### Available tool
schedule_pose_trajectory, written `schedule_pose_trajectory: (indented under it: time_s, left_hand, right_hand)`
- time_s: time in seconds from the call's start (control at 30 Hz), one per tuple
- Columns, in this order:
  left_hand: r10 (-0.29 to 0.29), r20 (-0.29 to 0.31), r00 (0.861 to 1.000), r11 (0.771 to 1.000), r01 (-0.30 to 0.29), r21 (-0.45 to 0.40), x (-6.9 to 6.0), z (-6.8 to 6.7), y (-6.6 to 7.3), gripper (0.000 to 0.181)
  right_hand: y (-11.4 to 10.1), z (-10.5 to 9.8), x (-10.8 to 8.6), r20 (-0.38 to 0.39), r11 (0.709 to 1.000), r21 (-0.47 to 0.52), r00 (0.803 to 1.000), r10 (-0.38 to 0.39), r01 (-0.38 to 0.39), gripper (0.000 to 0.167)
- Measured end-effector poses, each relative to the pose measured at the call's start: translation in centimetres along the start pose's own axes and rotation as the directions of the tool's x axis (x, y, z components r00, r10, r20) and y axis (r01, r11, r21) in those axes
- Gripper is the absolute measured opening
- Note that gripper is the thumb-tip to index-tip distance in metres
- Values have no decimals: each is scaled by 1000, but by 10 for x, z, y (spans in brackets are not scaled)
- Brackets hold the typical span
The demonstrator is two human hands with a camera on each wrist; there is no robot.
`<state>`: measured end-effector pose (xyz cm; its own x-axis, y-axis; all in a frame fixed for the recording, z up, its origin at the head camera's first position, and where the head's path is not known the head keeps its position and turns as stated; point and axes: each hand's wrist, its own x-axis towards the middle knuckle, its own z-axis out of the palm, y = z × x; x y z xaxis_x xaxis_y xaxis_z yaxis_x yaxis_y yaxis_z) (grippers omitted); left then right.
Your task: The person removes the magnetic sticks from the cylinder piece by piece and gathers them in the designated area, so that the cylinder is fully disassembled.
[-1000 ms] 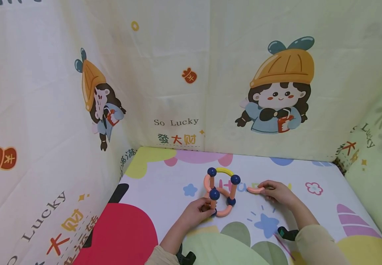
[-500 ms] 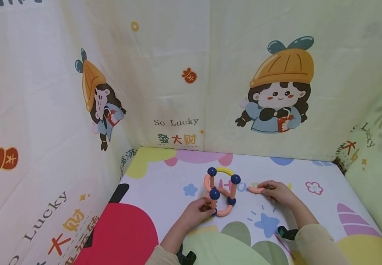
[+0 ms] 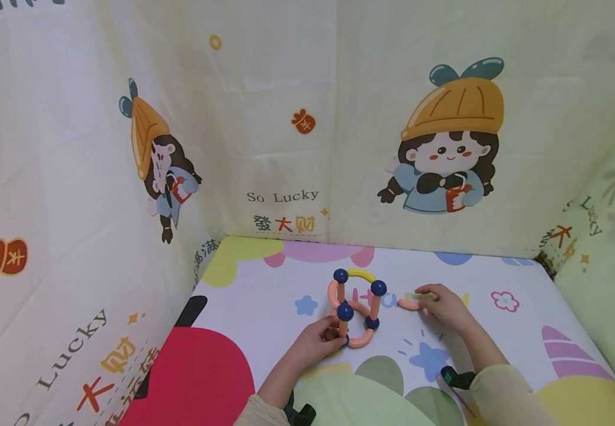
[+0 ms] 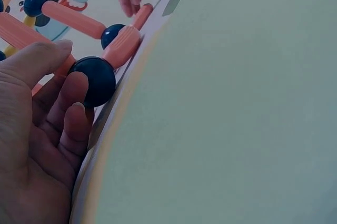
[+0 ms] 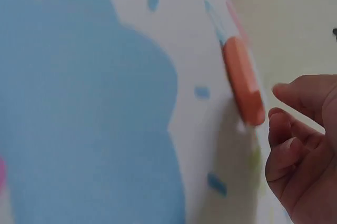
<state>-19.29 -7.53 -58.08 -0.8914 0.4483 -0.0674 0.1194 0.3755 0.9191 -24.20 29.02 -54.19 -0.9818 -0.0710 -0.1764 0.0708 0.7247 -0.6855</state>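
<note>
A frame of orange magnetic rods and dark blue balls (image 3: pixel 345 312) stands on the table, with a curved yellow rod (image 3: pixel 361 274) across its top. My left hand (image 3: pixel 314 344) grips its near corner; in the left wrist view the thumb lies along an orange rod and the fingers curl by a low blue ball (image 4: pixel 97 80). To the right of the frame a loose curved orange rod (image 3: pixel 407 305) lies on the table. My right hand (image 3: pixel 447 307) hovers just beside it. The right wrist view shows a gap between the fingertips and that orange rod (image 5: pixel 243 81).
The table (image 3: pixel 477 284) has a printed cover with colourful shapes. Patterned cloth (image 3: pixel 360 148) hangs behind and on both sides. A black strap-like thing (image 3: pixel 192 310) lies at the left edge. Dark wrist devices (image 3: pixel 457 377) sit at both sleeves.
My right hand has let go of the loose orange rod and lifted slightly away, leaving it on the table. The left hand and the frame have stayed in place.
</note>
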Motion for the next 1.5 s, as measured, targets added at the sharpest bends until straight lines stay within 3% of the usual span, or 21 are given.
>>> schedule_pose_trajectory:
  time_s: [0.17, 0.37, 0.6, 0.77, 0.9, 1.03, 1.2, 1.37, 1.5]
  left_hand:
    - [5, 3, 1000, 1000, -6, 23, -4, -5, 3, 33]
    - [39, 18, 999, 997, -40, 65, -7, -15, 4, 32]
    - [-26, -8, 1000, 998, 26, 53, -7, -46, 3, 27]
    - [5, -120, 993, 997, 4, 74, 5, -75, 19, 37]
    - [46, -148, 988, 989, -24, 146, 21, -93, 41, 38]
    - [81, -134, 988, 972, -48, 231, 37, -104, 67, 34]
    - [80, -93, 992, 947, -47, 317, 57, -105, 97, 35]
    - [47, 22, 999, 931, -52, 361, 77, -96, 117, 40]
    - [-27, 104, 994, 921, -15, 388, 90, -87, 124, 43]
  right_hand:
    - [-30, 4, -4, 0, 1000, 14, 1000, 12, -12, 37]
    - [-65, 6, -17, 32, 993, 108, 998, -49, 46, 43]
    - [-96, 15, -28, 39, 965, 237, 991, -124, 112, 46]
    - [-102, 22, -30, 35, 945, 290, 985, -171, 154, 50]
    - [-104, 27, -29, 48, 942, 309, 987, -154, 132, 54]
    - [-105, 31, -28, 50, 947, 305, 991, -125, 105, 58]
    - [-107, 33, -29, 24, 947, 305, 993, -118, 105, 58]
    - [-109, 34, -31, 0, 942, 321, 995, -103, 98, 57]
    - [-110, 36, -31, -4, 940, 330, 996, -89, 85, 55]
